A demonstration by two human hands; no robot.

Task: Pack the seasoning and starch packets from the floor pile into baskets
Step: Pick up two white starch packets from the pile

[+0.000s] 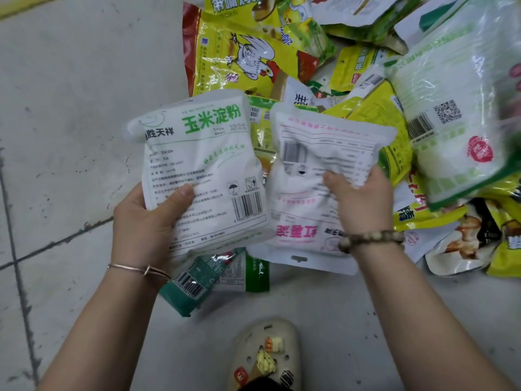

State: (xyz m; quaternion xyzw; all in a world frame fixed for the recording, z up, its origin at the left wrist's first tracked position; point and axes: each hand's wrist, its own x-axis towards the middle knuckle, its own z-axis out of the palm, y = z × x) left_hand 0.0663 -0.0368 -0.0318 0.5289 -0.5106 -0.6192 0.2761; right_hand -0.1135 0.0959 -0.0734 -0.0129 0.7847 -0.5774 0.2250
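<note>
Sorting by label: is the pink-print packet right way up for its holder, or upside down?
Upside down: the pink-print packet in the right hand shows inverted lettering, its hang hole toward the person.

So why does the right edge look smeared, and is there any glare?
Head view: the big clear bag at the right edge is blurred and stretched, probably the wide-angle lens. The green-lettered packet in the left hand is sharp; the pink-lettered packet in the right hand is softer. Light is even, shadows faint; the teal packet shows a glint.
</note>
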